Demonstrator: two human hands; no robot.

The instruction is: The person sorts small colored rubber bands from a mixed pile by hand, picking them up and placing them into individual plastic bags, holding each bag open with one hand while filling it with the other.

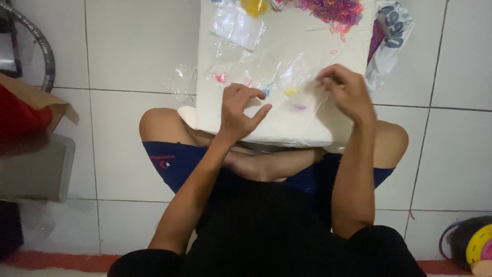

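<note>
Hands work over a cream board (287, 66) resting on a seated person's knees above the white tiled floor (128, 56). The left hand (240, 110), fingers curled, seems to pinch something too small to tell; the right hand (348, 92) pinches a clear small bag (302, 77). Several filled bags (241, 25) lie farther off, while a pile of pink and purple bands (333, 10) remains loose.

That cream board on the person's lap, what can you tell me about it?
The cream board is a flat, pale slab, maybe foam or card. It rests tilted across the person's knees above a white tiled floor. Small clear plastic bags with tiny coloured bits lie on it, and a heap of pink and purple bands sits at its far edge. The left hand and right hand rest on its near half.
</note>
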